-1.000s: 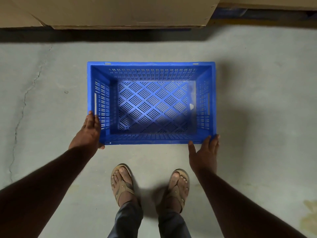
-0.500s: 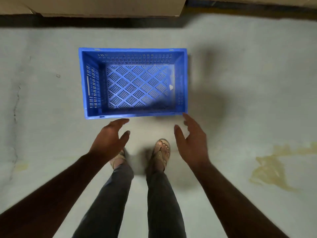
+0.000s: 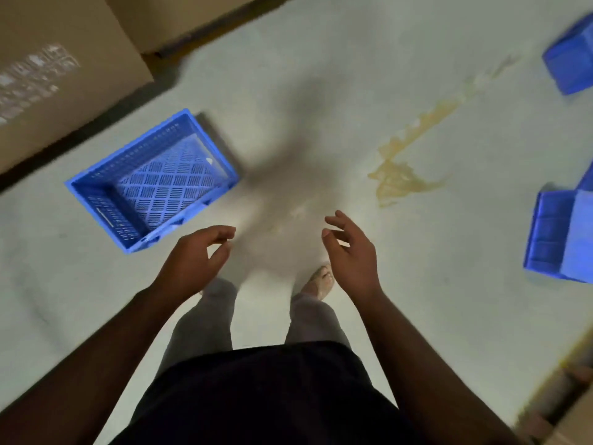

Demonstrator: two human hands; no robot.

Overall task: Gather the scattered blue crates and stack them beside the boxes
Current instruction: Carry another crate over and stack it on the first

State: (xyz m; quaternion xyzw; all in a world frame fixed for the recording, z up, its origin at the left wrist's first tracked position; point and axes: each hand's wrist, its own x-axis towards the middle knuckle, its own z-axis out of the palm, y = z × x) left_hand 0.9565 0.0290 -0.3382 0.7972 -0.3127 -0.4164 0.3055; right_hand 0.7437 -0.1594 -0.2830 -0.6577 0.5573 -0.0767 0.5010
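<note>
Tall brown cardboard boxes (image 3: 61,75) = landmark. Open-top blue slotted plastic crate (image 3: 154,181) sits on floor just beside them. More blue crates (image 3: 564,232) well apart, opposite side. Left hand (image 3: 195,258) & right hand (image 3: 353,252) both loose, empty. Next, probably: fetch one, seat squarely inside placed crate.

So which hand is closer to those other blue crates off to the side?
The right hand, probably. The loose crates lie at the right edge of the view, on that hand's side. The left hand hangs open near the crate already set down by the boxes. Both hands are empty.
</note>
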